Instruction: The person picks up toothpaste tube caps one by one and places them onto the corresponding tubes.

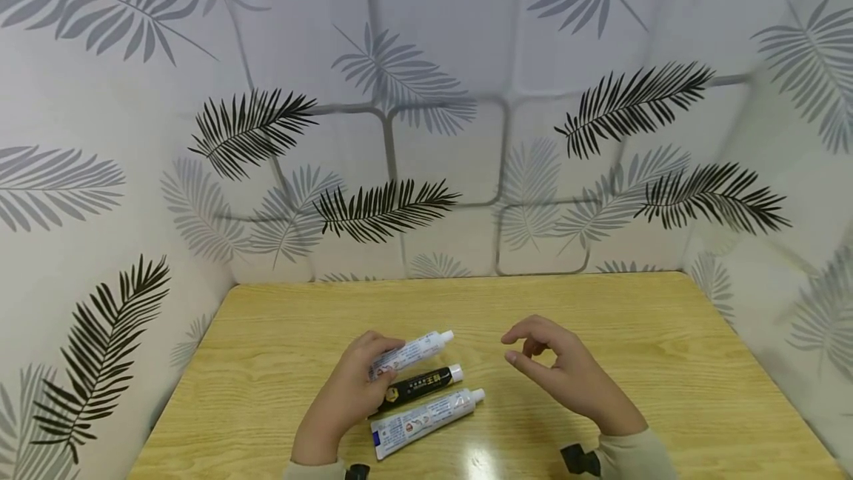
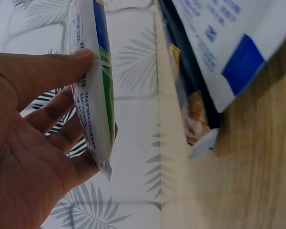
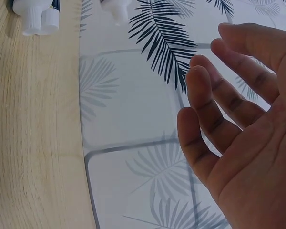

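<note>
My left hand (image 1: 360,376) pinches a white toothpaste tube (image 1: 416,350) between thumb and fingers, its white cap pointing right. In the left wrist view this tube (image 2: 96,86) shows a blue and green side and is gripped near its flat end. Just below it in the head view lies a black toothpaste tube (image 1: 426,385) with a white cap. Nearest me is a second white tube (image 1: 429,421) with a blue end, lying on the table. My right hand (image 1: 566,372) hovers to the right of the tubes, fingers loosely bent and holding nothing.
The wood-grain table (image 1: 666,347) runs back to a wall covering (image 1: 446,161) with a leaf pattern, which also rises on both sides. A dark strap (image 1: 580,459) sits at the right wrist over a beige sleeve (image 1: 640,458).
</note>
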The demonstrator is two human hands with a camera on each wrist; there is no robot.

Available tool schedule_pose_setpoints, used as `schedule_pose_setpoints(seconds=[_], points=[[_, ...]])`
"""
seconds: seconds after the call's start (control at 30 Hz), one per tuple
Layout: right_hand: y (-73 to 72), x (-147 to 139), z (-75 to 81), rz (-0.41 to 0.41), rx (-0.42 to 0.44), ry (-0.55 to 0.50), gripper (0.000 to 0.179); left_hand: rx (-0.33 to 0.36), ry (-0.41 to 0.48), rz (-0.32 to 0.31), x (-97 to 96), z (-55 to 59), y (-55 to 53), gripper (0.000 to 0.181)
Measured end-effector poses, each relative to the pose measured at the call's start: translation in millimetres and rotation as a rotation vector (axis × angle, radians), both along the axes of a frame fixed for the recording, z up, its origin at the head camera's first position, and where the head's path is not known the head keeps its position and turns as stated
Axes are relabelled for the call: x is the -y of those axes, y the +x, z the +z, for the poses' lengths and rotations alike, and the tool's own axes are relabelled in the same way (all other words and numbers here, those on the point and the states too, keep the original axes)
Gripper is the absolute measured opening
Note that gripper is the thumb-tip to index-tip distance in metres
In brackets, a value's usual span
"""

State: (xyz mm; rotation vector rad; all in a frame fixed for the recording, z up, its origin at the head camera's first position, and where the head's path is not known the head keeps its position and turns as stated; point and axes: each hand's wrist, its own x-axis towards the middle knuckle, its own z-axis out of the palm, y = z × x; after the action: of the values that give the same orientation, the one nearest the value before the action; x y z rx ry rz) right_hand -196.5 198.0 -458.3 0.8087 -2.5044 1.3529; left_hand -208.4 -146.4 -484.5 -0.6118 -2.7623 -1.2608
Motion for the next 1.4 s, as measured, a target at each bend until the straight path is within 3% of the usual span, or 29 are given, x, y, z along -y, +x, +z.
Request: schedule_pose_setpoints(seconds=[0.67, 1.23, 1.4], points=[[1.1, 3, 2.6, 0.044, 0.009, -0.007, 0.020, 0.034, -0.074, -0.029, 8.6, -25.8, -9.4, 0.038], [0.6, 3, 2.1, 0.059, 0.015, -0.007, 0.019, 0.033, -0.163, 0.020, 8.1, -25.3, -5.8, 0.037], [0.9, 3, 2.2, 0.065, 0.006, -0.011, 0.020, 0.031, -0.154, 0.025, 6.7, -24.2, -6.2, 0.035]])
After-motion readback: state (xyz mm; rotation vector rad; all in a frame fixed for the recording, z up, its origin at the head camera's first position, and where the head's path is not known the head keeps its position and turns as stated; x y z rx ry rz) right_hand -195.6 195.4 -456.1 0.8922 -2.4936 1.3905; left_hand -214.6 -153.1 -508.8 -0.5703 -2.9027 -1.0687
